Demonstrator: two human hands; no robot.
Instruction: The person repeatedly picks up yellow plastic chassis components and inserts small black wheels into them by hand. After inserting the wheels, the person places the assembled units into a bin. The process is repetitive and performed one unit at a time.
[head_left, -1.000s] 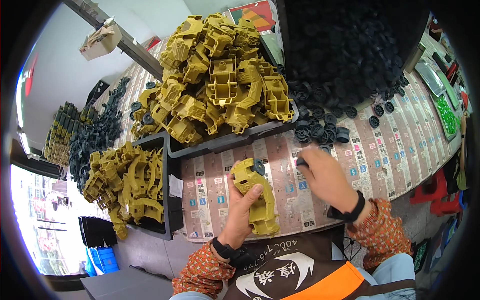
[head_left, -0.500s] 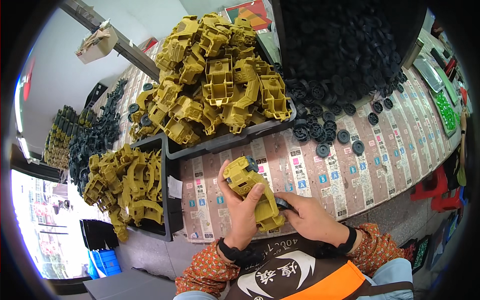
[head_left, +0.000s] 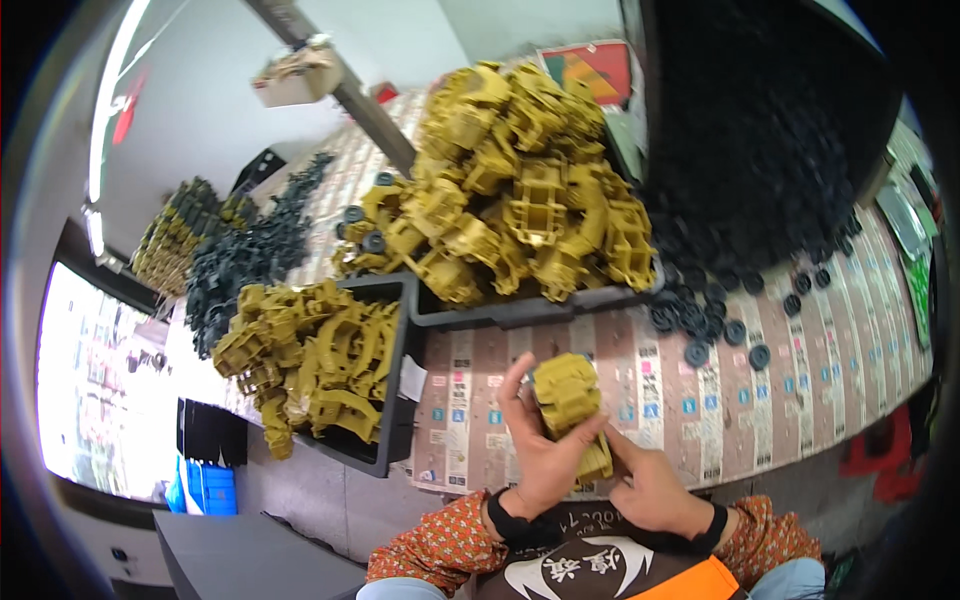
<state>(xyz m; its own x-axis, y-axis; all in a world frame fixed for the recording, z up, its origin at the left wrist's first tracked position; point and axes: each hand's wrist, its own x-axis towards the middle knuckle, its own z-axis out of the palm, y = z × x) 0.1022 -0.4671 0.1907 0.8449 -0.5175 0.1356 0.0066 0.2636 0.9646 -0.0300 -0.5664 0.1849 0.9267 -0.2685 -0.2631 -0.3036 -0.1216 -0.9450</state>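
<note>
A yellow plastic toy truck body (head_left: 567, 392) is held tilted above the near edge of the table. My left hand (head_left: 545, 465) is closed round its left side, with the thumb across its front. Against the lower right side of the body, my right hand (head_left: 652, 490) has its fingers drawn together. What those fingers pinch is hidden behind the hand and the body. Loose black toy wheels (head_left: 735, 332) lie on the table beyond my right hand.
A black bin (head_left: 530, 314) heaped with yellow bodies stands ahead. At its left is a smaller black bin (head_left: 400, 425) of curved yellow parts. A large dark container (head_left: 745, 150) of black wheels fills the far right. A post (head_left: 375, 125) rises behind.
The view has swung left, so the scene sits further right. The truck body has been turned in my left hand. The black wheel at my right fingertips is no longer visible.
</note>
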